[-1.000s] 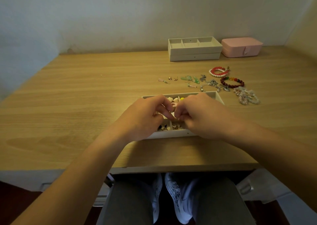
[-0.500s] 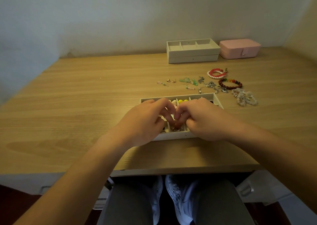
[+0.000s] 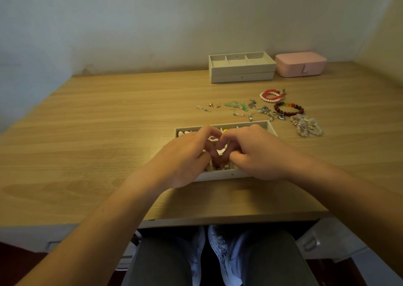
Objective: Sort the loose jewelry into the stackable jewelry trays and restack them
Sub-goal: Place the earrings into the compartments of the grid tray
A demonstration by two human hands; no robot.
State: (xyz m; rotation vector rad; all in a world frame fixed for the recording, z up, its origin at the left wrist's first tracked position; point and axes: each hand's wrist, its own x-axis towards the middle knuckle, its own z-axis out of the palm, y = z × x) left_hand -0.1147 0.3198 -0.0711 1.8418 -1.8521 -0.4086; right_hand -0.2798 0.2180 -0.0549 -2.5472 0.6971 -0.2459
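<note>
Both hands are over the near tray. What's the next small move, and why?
Probably release the small silvery piece into the tray compartment below: both the left hand and right hand pinch it, and earrings and bracelets lie loose beyond.

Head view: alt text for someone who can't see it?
Left hand and right hand meet, fingers curled, over a divided tray on a wooden desk. Loose bracelets and earrings lie beyond it, stacked trays and a pink box farther back.
</note>
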